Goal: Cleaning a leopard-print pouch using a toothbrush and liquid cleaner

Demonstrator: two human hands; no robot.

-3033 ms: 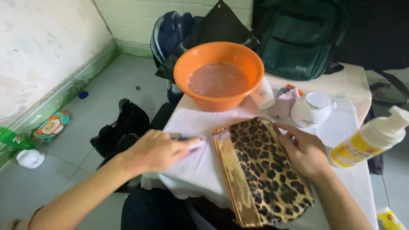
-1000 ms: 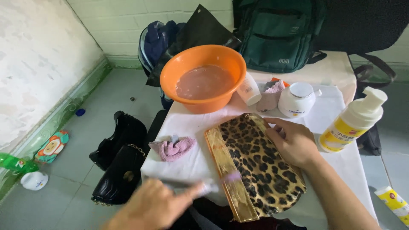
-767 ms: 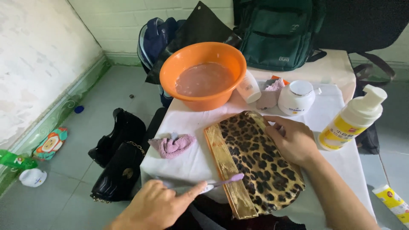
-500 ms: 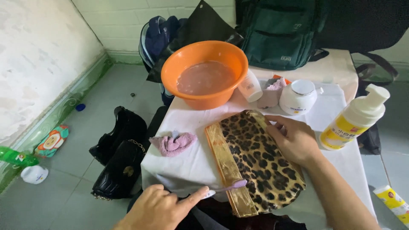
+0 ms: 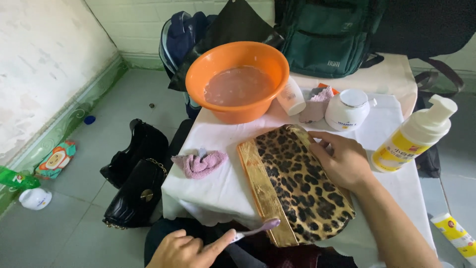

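A leopard-print pouch [image 5: 297, 183] with a gold band along its left edge lies on a white cloth-covered table [image 5: 218, 188]. My right hand [image 5: 342, 161] rests flat on the pouch's right side and holds it down. My left hand [image 5: 186, 250], at the bottom edge of the view, grips a purple toothbrush [image 5: 255, 230] whose head touches the near end of the gold band. A crumpled pink cloth [image 5: 199, 163] lies on the table to the left of the pouch.
An orange basin [image 5: 237, 79] of cloudy water stands at the table's far side, beside a small white bottle [image 5: 291, 97], a white jar [image 5: 347, 110] and a yellow pump bottle [image 5: 414, 134]. A green backpack [image 5: 327, 34] sits behind. Black handbags [image 5: 134, 183] lie on the floor.
My left hand put down the pink cloth and now holds the toothbrush, drawing it down the gold band toward the pouch's near end. My right hand has stayed on the pouch.
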